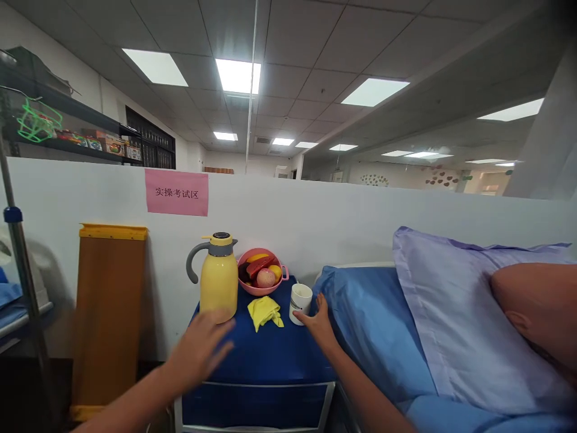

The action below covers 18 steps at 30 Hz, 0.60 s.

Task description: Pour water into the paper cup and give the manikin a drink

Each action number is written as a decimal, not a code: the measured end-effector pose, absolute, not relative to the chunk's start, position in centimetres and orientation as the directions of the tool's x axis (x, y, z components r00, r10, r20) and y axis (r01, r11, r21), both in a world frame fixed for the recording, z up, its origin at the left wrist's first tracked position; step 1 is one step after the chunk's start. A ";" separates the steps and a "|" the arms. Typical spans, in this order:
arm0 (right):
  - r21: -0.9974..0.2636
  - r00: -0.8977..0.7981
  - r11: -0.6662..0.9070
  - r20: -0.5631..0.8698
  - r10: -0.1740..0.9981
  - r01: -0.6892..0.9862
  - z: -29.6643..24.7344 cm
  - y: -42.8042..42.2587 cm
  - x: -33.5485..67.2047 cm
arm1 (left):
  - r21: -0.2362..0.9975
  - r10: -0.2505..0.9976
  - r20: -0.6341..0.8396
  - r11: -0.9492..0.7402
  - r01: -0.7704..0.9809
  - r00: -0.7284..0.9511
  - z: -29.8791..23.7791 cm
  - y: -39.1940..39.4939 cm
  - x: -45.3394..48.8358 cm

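My left hand (201, 349) reaches forward with fingers stretched out, just in front of the yellow thermos jug (219, 278) with a grey handle; it holds nothing and is blurred by motion. My right hand (319, 322) is open, its fingers spread beside a white cup (300, 302), touching or nearly touching the cup's right side. Both jug and cup stand on a blue bedside cabinet (270, 355). A crumpled yellow cloth (265, 311) lies between them. Behind it sits a pink bowl (261, 287) of fruit.
A bed with blue sheets (374, 325) and a lilac pillow (451, 313) is at the right, with a manikin-like head (536, 307) on the pillow. A brown and yellow board (110, 313) leans on the white partition (315, 216). A metal pole (22, 270) stands at the left.
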State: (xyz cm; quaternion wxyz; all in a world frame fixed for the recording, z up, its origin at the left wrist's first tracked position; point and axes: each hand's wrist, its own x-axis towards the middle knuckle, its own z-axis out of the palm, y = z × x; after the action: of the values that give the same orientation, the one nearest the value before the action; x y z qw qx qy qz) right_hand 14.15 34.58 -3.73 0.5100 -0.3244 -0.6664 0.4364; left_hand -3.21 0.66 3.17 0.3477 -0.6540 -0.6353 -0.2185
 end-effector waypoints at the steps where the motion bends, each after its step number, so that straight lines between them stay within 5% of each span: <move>1: -0.914 -0.255 0.405 0.396 0.882 -0.019 -3.6 35.0 13.1 | -0.093 0.619 0.785 0.152 0.984 -0.021 5.1 1.0 -5.0; 4: -0.916 -0.211 0.399 0.400 0.892 -0.048 -3.4 35.7 11.2 | 0.231 0.394 0.841 0.356 0.905 -0.370 10.9 2.1 -10.4; 9: -0.909 -0.180 0.414 0.415 0.892 -0.049 -2.8 36.8 10.0 | 0.591 0.525 0.493 0.383 0.710 -0.694 16.8 4.4 -16.5; 18: -0.916 -0.135 0.400 0.400 0.907 -0.031 -1.0 34.2 12.1 | 0.762 0.612 0.271 0.336 0.554 -0.743 17.8 7.7 -16.3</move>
State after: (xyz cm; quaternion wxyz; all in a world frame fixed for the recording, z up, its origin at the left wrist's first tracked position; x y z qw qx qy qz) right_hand 12.10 34.18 -1.04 0.5563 -0.3505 -0.6247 0.4211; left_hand -16.32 7.74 17.83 -0.0320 -0.3572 -0.8166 -0.4523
